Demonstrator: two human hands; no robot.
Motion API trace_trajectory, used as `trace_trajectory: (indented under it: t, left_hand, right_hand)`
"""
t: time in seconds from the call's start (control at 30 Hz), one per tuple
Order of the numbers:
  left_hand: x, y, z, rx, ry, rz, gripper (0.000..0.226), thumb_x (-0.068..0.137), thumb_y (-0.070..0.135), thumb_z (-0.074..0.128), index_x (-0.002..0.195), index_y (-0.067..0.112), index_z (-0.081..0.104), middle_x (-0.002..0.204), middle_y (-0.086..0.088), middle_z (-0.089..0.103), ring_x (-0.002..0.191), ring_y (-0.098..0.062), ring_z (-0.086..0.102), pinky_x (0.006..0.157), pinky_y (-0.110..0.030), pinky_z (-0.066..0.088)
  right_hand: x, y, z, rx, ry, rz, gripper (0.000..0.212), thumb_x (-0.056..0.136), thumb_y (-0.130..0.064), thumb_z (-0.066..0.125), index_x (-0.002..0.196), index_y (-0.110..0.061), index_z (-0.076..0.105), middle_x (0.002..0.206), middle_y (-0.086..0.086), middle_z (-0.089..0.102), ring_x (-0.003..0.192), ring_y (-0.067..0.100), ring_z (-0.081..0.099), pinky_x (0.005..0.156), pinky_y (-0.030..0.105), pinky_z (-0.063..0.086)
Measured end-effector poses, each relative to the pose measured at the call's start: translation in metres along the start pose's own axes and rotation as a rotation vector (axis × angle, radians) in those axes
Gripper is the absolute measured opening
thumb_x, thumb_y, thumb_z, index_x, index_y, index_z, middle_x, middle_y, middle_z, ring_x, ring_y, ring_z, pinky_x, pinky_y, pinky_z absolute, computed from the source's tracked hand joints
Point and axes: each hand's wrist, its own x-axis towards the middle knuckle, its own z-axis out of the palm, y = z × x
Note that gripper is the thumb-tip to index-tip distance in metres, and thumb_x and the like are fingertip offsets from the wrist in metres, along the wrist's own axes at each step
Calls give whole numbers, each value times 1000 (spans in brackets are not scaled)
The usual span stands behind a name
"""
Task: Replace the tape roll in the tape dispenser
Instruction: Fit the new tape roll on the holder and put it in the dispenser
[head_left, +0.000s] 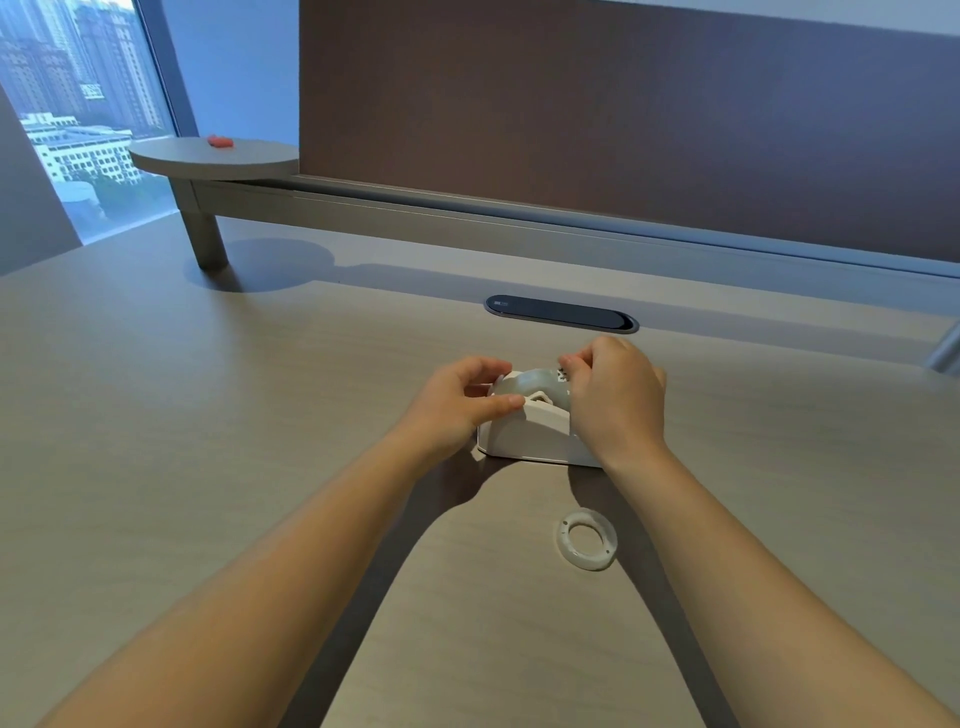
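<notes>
The tape end is pinched by the right hand (615, 395) near the cutter, while the dispenser (530, 434) at mid-surface is steadied by the left hand (462, 402). A roll (535, 382) is already seated; an emptied ring (587, 539) is left nearer the front edge, so only threading seems left.

Both hands on white tape dispenser (524, 434), empty core (587, 540) nearby.

Head cam, wide-angle, looks fwd and down at desk (208, 415) — close, edges prob. distorted
</notes>
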Motion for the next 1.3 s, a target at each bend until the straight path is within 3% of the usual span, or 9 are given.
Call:
trace_trajectory:
  t: [0.2, 0.3, 0.4, 0.53, 0.67, 0.77, 0.83, 1.07, 1.3]
  left_hand:
    - [1, 2, 0, -2, -6, -15, 39, 79, 14, 59, 116, 10, 52, 124, -11, 56, 114, -25, 51, 101, -40, 42]
    - [1, 3, -1, -4, -5, -16, 38, 79, 14, 59, 115, 9, 52, 123, -11, 56, 112, -24, 52, 99, -38, 42]
    - [1, 3, -1, 10, -10, -7, 37, 79, 14, 60, 115, 10, 53, 120, -9, 57, 107, -21, 52, 95, -34, 43]
    - [2, 3, -2, 13, -11, -5, 36, 78, 15, 60, 114, 10, 53, 117, -8, 57, 105, -20, 52, 91, -32, 43]
    - [2, 3, -2, 19, -7, -4, 36, 78, 16, 60, 113, 11, 53, 120, -9, 58, 108, -23, 53, 95, -37, 44]
    - [2, 3, -2, 27, -12, -6, 36, 79, 16, 60, 114, 11, 53, 121, -10, 57, 111, -24, 53, 98, -40, 44]
    - [1, 3, -2, 31, -12, -6, 36, 79, 17, 60, 114, 11, 53, 121, -10, 58, 111, -24, 53, 99, -41, 44]
    - [0, 4, -1, 36, -8, -5, 36, 79, 17, 59, 113, 12, 53, 118, -7, 58, 110, -22, 53, 97, -39, 44]
    - [1, 5, 0, 18, 0, -15, 30, 78, 16, 60, 107, 15, 55, 111, -3, 57, 106, -20, 52, 94, -37, 44]
  right_hand:
    - [21, -4, -19, 162, -254, 75, 14, 90, -9, 44, 77, -8, 48, 80, 10, 56, 54, 9, 48, 53, 24, 42]
    - [29, -6, -30, 199, -434, 165, 13, 88, 0, 45, 90, -13, 45, 73, 8, 57, 50, 11, 55, 44, 17, 48]
    - [34, -7, -32, 15, -550, 152, 20, 86, 6, 45, 100, -5, 53, 79, 12, 61, 64, 20, 63, 63, 28, 58]
    - [30, -9, -24, -389, -507, 23, 25, 80, 4, 49, 102, -1, 62, 104, 18, 65, 91, 32, 61, 87, 42, 54]
    - [27, -10, -21, -481, -475, -3, 9, 80, -3, 51, 81, -6, 60, 74, 9, 56, 72, 26, 53, 65, 34, 48]
    - [29, -9, -21, -392, -488, 52, 26, 80, -7, 46, 54, -9, 45, 56, 5, 41, 55, 20, 40, 51, 28, 32]
    - [31, -6, -20, -268, -487, 91, 29, 82, -14, 44, 53, -9, 45, 53, 4, 39, 52, 17, 36, 49, 27, 29]
    - [33, 1, -28, 10, -527, 162, 36, 84, -29, 57, 65, 0, 59, 58, 8, 39, 56, 16, 38, 56, 31, 34]
    - [35, 12, -44, 129, -457, 258, 38, 77, -30, 65, 51, -10, 46, 57, 3, 39, 56, 14, 37, 70, 34, 36]
